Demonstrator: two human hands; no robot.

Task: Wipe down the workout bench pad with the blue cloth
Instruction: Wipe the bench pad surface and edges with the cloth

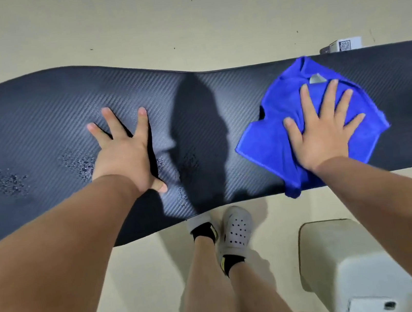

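Observation:
The black textured bench pad (32, 124) runs across the view from left to right. Patches of water droplets (10, 182) sit on its left part and around my left hand. My left hand (126, 152) lies flat on the pad left of centre, fingers spread, holding nothing. The blue cloth (278, 144) lies crumpled on the right part of the pad, one corner hanging over the near edge. My right hand (322, 129) presses flat on top of the cloth with fingers spread.
My legs and feet in white perforated clogs (235, 229) stand on the beige floor just in front of the pad. A white box-like object (352, 267) sits at lower right. A small white box with a QR code (342, 45) peeks out behind the pad's far edge.

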